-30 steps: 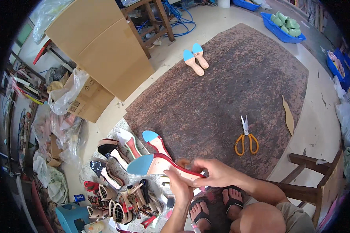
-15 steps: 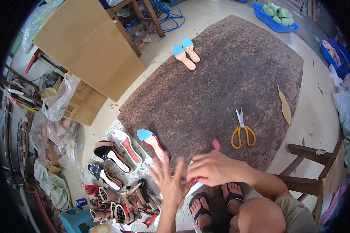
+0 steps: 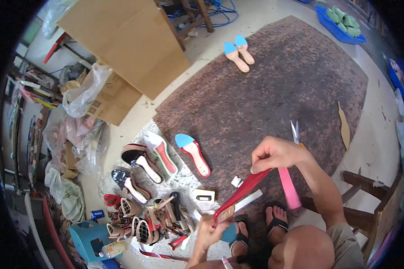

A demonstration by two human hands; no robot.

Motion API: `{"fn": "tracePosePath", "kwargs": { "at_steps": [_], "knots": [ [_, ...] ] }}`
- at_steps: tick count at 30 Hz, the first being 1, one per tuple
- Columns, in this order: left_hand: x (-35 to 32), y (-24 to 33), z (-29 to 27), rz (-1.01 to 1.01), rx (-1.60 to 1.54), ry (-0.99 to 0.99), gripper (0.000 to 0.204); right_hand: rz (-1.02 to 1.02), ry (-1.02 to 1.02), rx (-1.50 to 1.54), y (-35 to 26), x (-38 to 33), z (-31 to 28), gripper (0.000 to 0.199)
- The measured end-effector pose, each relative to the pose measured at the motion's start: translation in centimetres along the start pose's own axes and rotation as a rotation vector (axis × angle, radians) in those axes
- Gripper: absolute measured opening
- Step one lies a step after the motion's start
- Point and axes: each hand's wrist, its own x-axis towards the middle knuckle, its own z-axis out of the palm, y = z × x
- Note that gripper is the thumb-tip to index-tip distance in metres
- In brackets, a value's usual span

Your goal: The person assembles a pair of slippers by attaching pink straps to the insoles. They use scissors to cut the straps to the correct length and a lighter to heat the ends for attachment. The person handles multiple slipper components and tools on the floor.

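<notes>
My left hand is closed around a shoe insole, beige with a blue part below, partly hidden by my fingers. A dark red strip stretches from this insole up to my right hand, which pinches its upper end. Below the right hand hangs a pink strip; where its top end goes is hidden. Behind my right wrist lie scissors, handles mostly covered. To the left, a red-edged insole with a blue toe rests on the mat.
Several sandals and shoe parts crowd the left floor beside a small whitish box. Two blue-toed insoles lie at the mat's far edge. A tan leaf-shaped piece is at right, near a wooden stool. Cardboard stands far left.
My hands have moved apart, right hand up and right, left hand down. The red strip now stretches between them. The view has shifted, and the scissors' handles are now behind my arm.
</notes>
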Motion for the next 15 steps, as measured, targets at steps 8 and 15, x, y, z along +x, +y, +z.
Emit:
{"fn": "tracePosePath", "kwargs": {
  "at_steps": [8,15],
  "knots": [
    [0.0,0.6,2.7,-0.297,-0.840,0.296,0.052,0.237,0.044,0.338,2.7,0.5,4.7,0.018],
    [2.8,0.0,4.1,-0.433,-0.748,0.376,0.047,0.136,0.220,0.185,5.5,-0.3,9.9,0.022]
  ]
}}
